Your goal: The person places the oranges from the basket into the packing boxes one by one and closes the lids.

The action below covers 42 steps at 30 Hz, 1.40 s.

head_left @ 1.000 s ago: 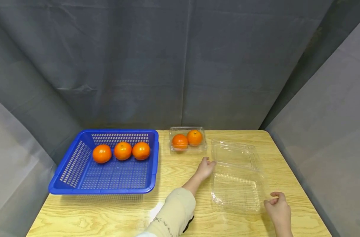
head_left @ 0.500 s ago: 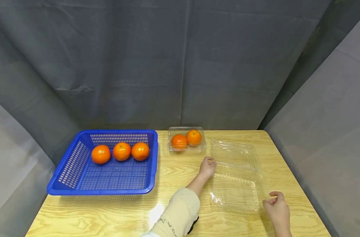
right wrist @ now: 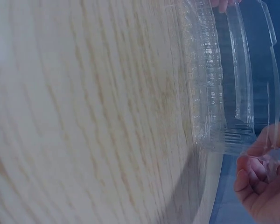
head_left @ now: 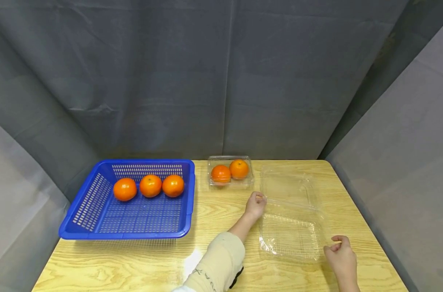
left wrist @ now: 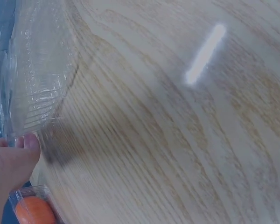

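A clear plastic clamshell container (head_left: 290, 231) lies unfolded at the right of the table, its lid half (head_left: 287, 186) on the far side. My left hand (head_left: 255, 206) pinches its left edge near the fold; in the left wrist view, that hand (left wrist: 14, 161) has thumb and fingers at the plastic rim. At the near right corner, my right hand (head_left: 341, 257) pinches the edge. The right wrist view shows the right hand (right wrist: 266, 172) with thumb and finger on the thin clear plastic. No fruit shows inside this container.
A blue plastic basket (head_left: 124, 235) with three oranges (head_left: 150, 186) stands at the left. A smaller clear container (head_left: 239, 183) with two oranges (head_left: 239, 169) sits at the back middle of the wooden table (head_left: 133, 267). Grey curtains (head_left: 170, 81) hang behind and beside it.
My left hand's fingers have closed onto the container's left edge. The far lid half has shifted slightly. My right hand stays at the near corner.
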Motion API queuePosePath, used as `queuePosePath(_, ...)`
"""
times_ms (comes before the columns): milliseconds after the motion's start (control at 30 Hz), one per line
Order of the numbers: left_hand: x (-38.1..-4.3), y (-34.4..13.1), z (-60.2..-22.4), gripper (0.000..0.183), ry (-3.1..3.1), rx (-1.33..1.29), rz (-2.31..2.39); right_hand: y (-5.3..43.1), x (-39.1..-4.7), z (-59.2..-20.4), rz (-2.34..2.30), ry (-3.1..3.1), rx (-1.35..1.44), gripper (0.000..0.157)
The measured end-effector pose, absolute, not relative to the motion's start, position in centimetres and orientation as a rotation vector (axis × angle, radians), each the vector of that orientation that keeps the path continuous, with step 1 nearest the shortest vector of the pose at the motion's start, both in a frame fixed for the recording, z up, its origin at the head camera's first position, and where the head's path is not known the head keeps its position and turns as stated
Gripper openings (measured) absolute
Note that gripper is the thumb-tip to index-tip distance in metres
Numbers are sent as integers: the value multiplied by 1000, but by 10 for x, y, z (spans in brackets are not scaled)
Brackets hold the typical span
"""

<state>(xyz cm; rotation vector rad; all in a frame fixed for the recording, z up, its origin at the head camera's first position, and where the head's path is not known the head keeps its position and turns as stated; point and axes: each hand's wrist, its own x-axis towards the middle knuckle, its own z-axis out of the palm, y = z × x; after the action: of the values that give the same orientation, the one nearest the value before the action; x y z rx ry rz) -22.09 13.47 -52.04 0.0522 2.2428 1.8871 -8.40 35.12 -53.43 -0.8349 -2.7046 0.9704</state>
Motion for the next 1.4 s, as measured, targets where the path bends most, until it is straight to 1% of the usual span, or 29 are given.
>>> queuePosePath(67, -229, 138, -538, 16, 2254, 68, 1903, 351, -84, -535, 972, -2708, -834, 36)
queuePosePath(133, -232, 138, -542, 16, 2217, 59, 1919, 351, -85, -536, 971, -2707, -831, 36)
queuePosePath(533, -232, 132, -553, 13, 2113, 94, 2081, 347, -87, -536, 991, -2712, -778, 37)
queuePosePath(1033, -230, 118, -563, 16, 2004, 106, 2306, 331, -94, -534, 1022, -2722, -678, 38)
queuePosePath(1167, -227, 110, -562, 17, 1955, 98, 2349, 327, -97, -535, 1013, -2736, -639, 38)
queuePosePath(1400, -215, 90, -543, 23, 1907, 65, 2400, 317, -102, -534, 1065, -2787, -537, 40)
